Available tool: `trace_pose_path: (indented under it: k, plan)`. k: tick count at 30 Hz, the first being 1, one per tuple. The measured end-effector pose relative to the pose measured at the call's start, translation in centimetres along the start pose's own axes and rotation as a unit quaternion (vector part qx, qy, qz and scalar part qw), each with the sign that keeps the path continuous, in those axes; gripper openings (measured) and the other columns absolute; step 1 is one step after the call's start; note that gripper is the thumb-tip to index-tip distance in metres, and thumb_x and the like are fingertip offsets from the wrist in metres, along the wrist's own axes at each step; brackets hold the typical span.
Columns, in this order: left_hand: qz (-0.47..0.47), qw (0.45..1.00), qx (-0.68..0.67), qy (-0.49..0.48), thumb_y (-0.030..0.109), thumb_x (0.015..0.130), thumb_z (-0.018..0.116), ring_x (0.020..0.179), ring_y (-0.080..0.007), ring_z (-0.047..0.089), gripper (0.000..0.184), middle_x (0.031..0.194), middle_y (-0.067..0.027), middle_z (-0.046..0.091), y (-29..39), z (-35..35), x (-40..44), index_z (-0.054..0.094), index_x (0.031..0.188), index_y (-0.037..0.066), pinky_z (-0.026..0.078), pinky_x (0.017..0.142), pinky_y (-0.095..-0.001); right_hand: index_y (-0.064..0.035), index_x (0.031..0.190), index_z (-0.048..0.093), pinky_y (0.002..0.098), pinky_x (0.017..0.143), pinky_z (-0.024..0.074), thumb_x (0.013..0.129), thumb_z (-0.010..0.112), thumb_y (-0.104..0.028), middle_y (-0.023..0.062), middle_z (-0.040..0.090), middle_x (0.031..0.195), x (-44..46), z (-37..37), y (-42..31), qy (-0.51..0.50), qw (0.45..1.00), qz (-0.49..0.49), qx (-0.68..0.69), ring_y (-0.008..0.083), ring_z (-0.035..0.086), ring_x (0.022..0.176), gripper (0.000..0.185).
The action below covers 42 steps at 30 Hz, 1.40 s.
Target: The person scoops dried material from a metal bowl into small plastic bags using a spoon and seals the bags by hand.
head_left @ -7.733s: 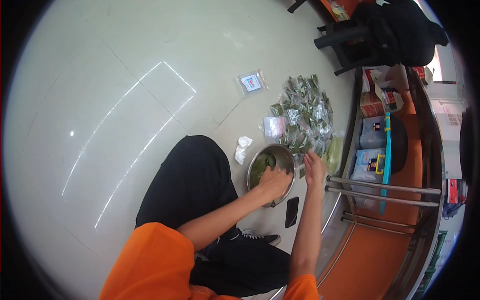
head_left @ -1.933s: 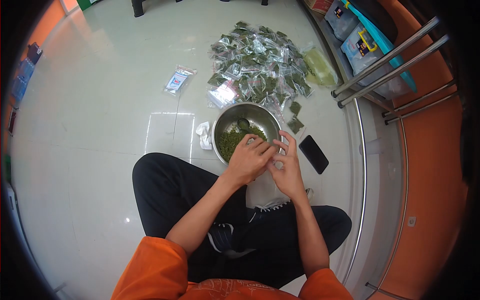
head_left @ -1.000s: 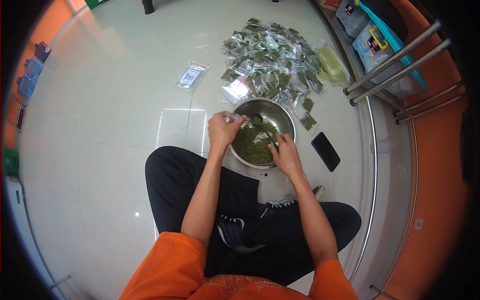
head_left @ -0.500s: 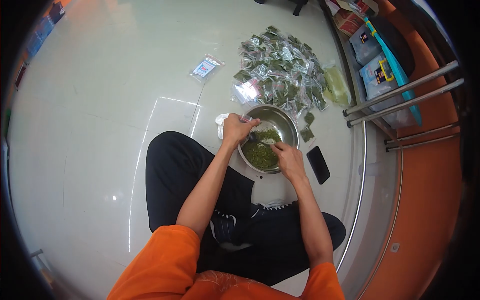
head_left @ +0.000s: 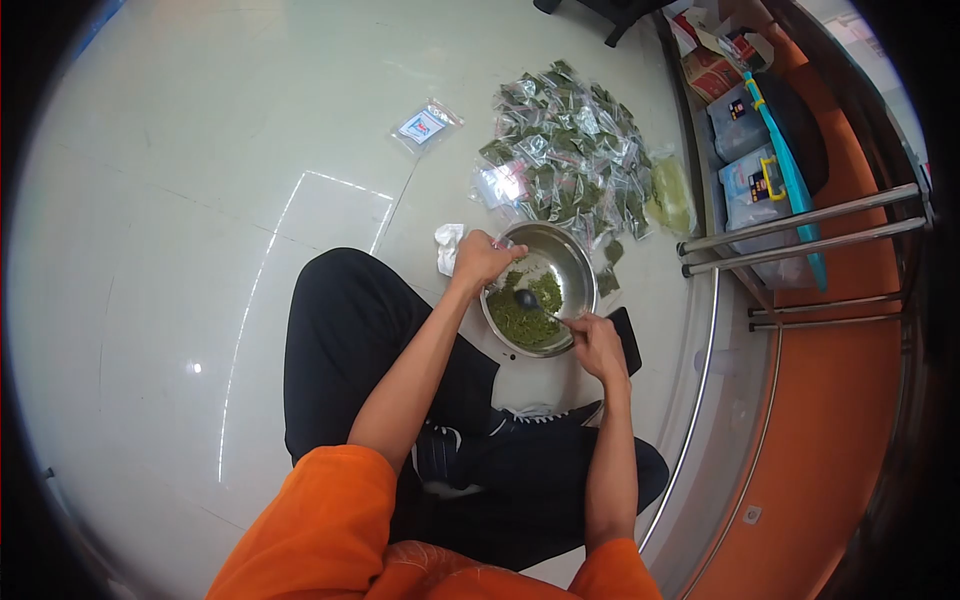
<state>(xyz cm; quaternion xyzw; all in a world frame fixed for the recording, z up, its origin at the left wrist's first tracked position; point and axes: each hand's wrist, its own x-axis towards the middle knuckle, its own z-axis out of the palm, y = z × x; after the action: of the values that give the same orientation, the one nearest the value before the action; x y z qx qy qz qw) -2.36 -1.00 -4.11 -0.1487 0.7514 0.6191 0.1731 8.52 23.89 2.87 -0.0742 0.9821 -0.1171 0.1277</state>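
Observation:
A steel bowl (head_left: 584, 265) on the floor holds shredded green leaf (head_left: 514, 320), loose across its bottom. My right hand (head_left: 600, 347) is closed around the handle of a spoon (head_left: 526, 298), whose dark, rounded end rests over the leaf. At the bowl's left rim, my left hand (head_left: 482, 260) pinches a small clear zip bag (head_left: 504, 243); the hand hides most of it, so its contents cannot be made out. Beyond the bowl lies a heap of small clear bags (head_left: 575, 150) filled with green leaf.
A black phone (head_left: 627, 340) lies right of the bowl, crumpled white tissue (head_left: 448, 246) left of it. Farther off are a labelled clear packet (head_left: 422, 127) and a yellowish-green bag (head_left: 673, 196). Metal rails (head_left: 800, 218) and a shelf with tubs (head_left: 752, 185) stand on the right.
My right hand has drawn back to the right with the spoon, whose end has moved from near the left hand into the bowl. The camera view has shifted slightly.

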Motion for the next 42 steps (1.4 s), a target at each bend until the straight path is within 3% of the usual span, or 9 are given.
trace_pose_path:
  k: [4, 6, 10, 19, 25, 30, 32, 38, 42]
  plan:
    - [0.026, 0.999, 0.016, 0.013, 0.041, 0.07, 0.09, 0.067, -0.0208, 0.066, 0.055, 0.074, -0.0148, 0.069, 0.0, 0.1, 0.0, 0.069, 0.08, -0.008, 0.052, 0.062, -0.0375, -0.0118, 0.112, 0.076, 0.049, 0.079, 0.0531, 0.086, 0.056, -0.005, 0.0141, 0.067, 0.102, 0.1, -1.8, -1.8, 0.019, 0.999, 0.043, -0.024, 0.038, 0.066, 0.091, 0.034]
    - [0.029, 0.999, 0.015, -0.001, 0.042, 0.07, 0.089, 0.066, -0.0208, 0.066, 0.054, 0.073, -0.0145, 0.069, 0.4, 0.3, -0.3, 0.069, 0.079, -0.008, 0.052, 0.062, -0.0373, -0.0121, 0.109, 0.077, 0.0484, 0.08, 0.0528, 0.086, 0.057, -0.005, 0.0139, 0.067, 0.099, 1.3, -0.6, -2.1, 0.118, 0.992, 0.046, 0.0, 0.0372, 0.066, 0.09, 0.032]
    - [0.019, 1.0, 0.004, -0.019, 0.041, 0.072, 0.088, 0.067, -0.0204, 0.066, 0.052, 0.072, -0.0143, 0.068, 0.7, -0.2, -0.8, 0.069, 0.078, -0.007, 0.051, 0.061, -0.0368, -0.0115, 0.108, 0.077, 0.0457, 0.079, 0.0529, 0.085, 0.059, -0.005, 0.0118, 0.067, 0.096, 1.7, 0.7, -2.6, 0.005, 1.0, -0.019, 0.007, 0.0347, 0.066, 0.09, 0.03]
    - [-0.002, 0.997, -0.066, -0.045, 0.041, 0.074, 0.087, 0.075, -0.0203, 0.067, 0.057, 0.083, -0.0159, 0.07, 1.3, -0.7, -0.9, 0.07, 0.089, -0.011, 0.052, 0.065, -0.036, -0.0106, 0.106, 0.077, 0.0433, 0.076, 0.0537, 0.084, 0.061, -0.001, 0.0097, 0.069, 0.094, -2.0, -1.1, -4.1, 0.074, 0.993, -0.028, 0.085, 0.0325, 0.068, 0.085, 0.029]
    - [-0.009, 0.998, -0.047, -0.051, 0.042, 0.075, 0.086, 0.075, -0.02, 0.067, 0.057, 0.084, -0.0159, 0.07, 1.1, -0.7, -0.7, 0.07, 0.09, -0.011, 0.052, 0.066, -0.0356, -0.0115, 0.105, 0.078, 0.0441, 0.079, 0.0546, 0.085, 0.061, -0.003, 0.0103, 0.069, 0.097, -1.5, -0.7, -3.1, 0.049, 0.998, 0.016, -0.026, 0.0334, 0.068, 0.09, 0.028]
    - [0.007, 0.999, -0.039, -0.038, 0.043, 0.075, 0.086, 0.075, -0.0197, 0.067, 0.058, 0.083, -0.0156, 0.07, 0.8, -0.5, -0.5, 0.07, 0.09, -0.011, 0.052, 0.066, -0.0354, -0.0112, 0.104, 0.078, 0.0433, 0.079, 0.0541, 0.083, 0.061, -0.002, 0.0092, 0.07, 0.096, -1.9, -2.2, -4.0, 0.054, 0.995, 0.038, 0.072, 0.0319, 0.068, 0.09, 0.028]
    - [0.012, 0.998, -0.044, -0.039, 0.043, 0.075, 0.086, 0.075, -0.0197, 0.067, 0.059, 0.083, -0.0156, 0.07, 1.2, -0.7, -0.8, 0.07, 0.09, -0.011, 0.052, 0.066, -0.0358, -0.0109, 0.103, 0.077, 0.0434, 0.078, 0.0539, 0.084, 0.061, -0.003, 0.0095, 0.07, 0.095, -2.1, -0.9, -3.6, 0.036, 0.999, -0.008, -0.035, 0.0314, 0.068, 0.089, 0.026]
    - [0.027, 0.999, 0.004, -0.023, 0.044, 0.076, 0.085, 0.071, -0.019, 0.066, 0.053, 0.078, -0.0137, 0.069, 1.0, -0.3, -0.5, 0.071, 0.082, -0.006, 0.051, 0.063, -0.0357, -0.0102, 0.104, 0.077, 0.0464, 0.078, 0.0532, 0.088, 0.06, -0.006, 0.0119, 0.069, 0.097, -1.3, -2.5, -0.4, 0.09, 0.989, 0.081, 0.085, 0.0346, 0.067, 0.09, 0.024]
    - [0.04, 0.999, -0.002, -0.028, 0.045, 0.076, 0.085, 0.066, -0.0173, 0.064, 0.051, 0.071, -0.0109, 0.068, 1.4, 0.0, -0.9, 0.07, 0.075, -0.004, 0.049, 0.061, -0.0347, -0.0108, 0.111, 0.075, 0.049, 0.08, 0.0525, 0.091, 0.055, -0.009, 0.0174, 0.068, 0.099, 0.5, -1.0, 1.5, 0.152, 0.98, 0.123, -0.041, 0.0378, 0.066, 0.093, 0.029]
